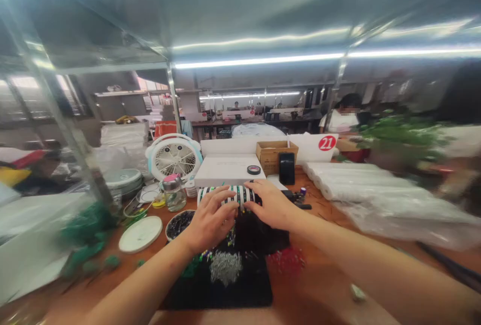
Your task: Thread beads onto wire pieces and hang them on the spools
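Observation:
A white cylinder (240, 196), wound with dark and green beaded bands, lies crosswise before me. My left hand (214, 217) is closed over its left part, fingers on top and thumb toward me. At the right end my right hand (270, 204) grips it with fingers above and thumb on the near side. Short beaded strands hang below the cylinder between my hands. Under them a black mat (248, 295) carries a heap of small clear-silver pieces (225, 267) and some green ones. A round tub of dark beads (180, 224) is partly behind my left wrist.
Left stand a white lid (140, 234), a glass jar (174, 195) and a fan (175, 157). Behind are a white box (221, 167) with a tape roll (253, 170), a cardboard box (272, 157) and a phone (286, 169). Plastic-wrapped rolls (361, 185) lie right, near red beads (287, 260).

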Action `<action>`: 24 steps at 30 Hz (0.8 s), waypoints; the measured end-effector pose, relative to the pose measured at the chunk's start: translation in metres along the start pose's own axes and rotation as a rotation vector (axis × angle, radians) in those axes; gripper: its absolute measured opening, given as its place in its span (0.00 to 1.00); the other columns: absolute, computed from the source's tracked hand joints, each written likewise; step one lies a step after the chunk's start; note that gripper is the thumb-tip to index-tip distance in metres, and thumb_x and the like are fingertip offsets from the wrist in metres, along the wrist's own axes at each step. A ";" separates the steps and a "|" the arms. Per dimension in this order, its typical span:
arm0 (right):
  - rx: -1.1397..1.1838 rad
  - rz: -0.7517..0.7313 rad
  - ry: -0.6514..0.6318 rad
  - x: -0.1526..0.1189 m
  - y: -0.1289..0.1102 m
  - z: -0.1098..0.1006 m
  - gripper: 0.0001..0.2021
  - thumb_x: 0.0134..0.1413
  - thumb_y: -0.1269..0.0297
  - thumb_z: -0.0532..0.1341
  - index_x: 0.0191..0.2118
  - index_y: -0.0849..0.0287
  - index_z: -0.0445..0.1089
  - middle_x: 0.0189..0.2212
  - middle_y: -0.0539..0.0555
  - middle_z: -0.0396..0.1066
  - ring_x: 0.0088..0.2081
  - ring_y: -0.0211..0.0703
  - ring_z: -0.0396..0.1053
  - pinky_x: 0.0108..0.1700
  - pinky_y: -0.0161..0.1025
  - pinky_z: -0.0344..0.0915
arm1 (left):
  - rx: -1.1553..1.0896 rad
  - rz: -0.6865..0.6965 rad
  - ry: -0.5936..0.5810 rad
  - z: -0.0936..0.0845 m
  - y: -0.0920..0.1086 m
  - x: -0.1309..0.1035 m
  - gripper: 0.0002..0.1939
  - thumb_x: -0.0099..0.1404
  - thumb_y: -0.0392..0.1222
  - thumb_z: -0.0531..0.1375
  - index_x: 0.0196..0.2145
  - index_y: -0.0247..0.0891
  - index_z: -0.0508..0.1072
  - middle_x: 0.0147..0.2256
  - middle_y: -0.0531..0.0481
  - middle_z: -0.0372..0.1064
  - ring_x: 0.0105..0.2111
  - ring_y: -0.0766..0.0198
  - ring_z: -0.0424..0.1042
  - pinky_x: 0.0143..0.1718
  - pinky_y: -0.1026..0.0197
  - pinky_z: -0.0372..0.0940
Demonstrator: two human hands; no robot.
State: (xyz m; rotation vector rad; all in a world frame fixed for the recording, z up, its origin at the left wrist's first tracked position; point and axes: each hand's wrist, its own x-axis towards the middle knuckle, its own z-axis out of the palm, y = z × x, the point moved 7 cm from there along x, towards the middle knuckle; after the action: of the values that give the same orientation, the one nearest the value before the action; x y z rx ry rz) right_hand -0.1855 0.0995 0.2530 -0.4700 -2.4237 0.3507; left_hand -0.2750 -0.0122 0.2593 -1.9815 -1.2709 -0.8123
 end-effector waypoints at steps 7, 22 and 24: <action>0.002 0.001 -0.002 -0.002 0.000 0.000 0.21 0.53 0.65 0.59 0.53 0.66 0.64 0.49 0.62 0.66 0.52 0.50 0.61 0.57 0.46 0.56 | 0.157 0.144 0.046 0.013 0.003 -0.019 0.17 0.57 0.30 0.61 0.44 0.45 0.72 0.42 0.46 0.68 0.49 0.54 0.64 0.49 0.53 0.60; -0.095 0.024 -0.091 0.007 -0.002 -0.003 0.19 0.52 0.65 0.60 0.50 0.66 0.67 0.45 0.63 0.68 0.50 0.51 0.63 0.53 0.45 0.57 | -0.016 0.000 0.210 -0.010 0.013 -0.004 0.13 0.58 0.26 0.60 0.37 0.42 0.72 0.35 0.49 0.69 0.44 0.59 0.67 0.45 0.55 0.62; -0.094 0.029 -0.110 0.010 0.001 -0.003 0.20 0.52 0.64 0.60 0.50 0.66 0.68 0.45 0.63 0.69 0.49 0.51 0.63 0.52 0.45 0.58 | -0.049 0.033 0.158 -0.001 0.015 -0.018 0.15 0.58 0.26 0.58 0.40 0.41 0.72 0.36 0.49 0.69 0.45 0.58 0.66 0.46 0.55 0.62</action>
State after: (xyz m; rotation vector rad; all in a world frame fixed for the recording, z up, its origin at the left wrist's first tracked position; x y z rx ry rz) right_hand -0.1907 0.1045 0.2603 -0.5408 -2.5507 0.2820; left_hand -0.2677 -0.0273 0.2427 -1.9298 -1.1345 -0.9715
